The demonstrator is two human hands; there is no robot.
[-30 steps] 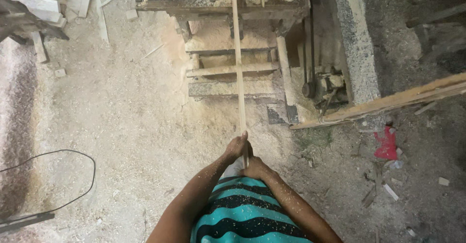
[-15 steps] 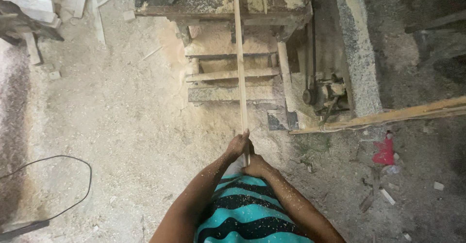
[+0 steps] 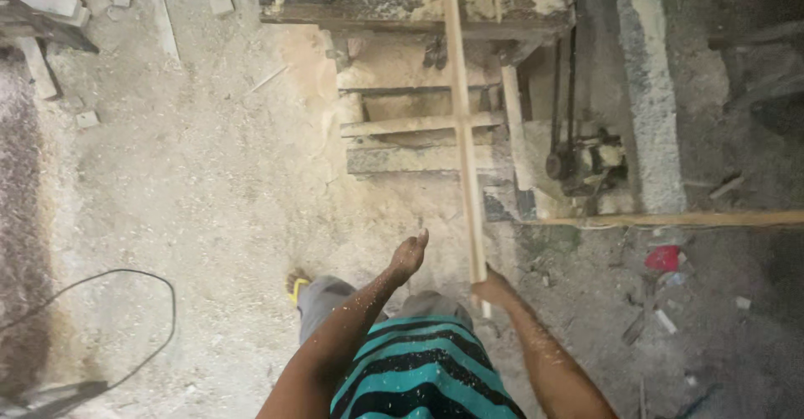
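Sawdust covers the floor in a pale, gritty layer, thickest near the saw desk at the top of the view. A long wooden strip runs from that desk down to the right hand, which is clamped around its near end. The left hand hangs apart from the strip, fingers loosely open, holding nothing. Under the desk sit rough wooden crossbars and a small motor with a belt. A concrete beam stands to the right. A plank lies across the floor there, with a red scrap just below. A black cable loops at left. Offcuts are piled top left.
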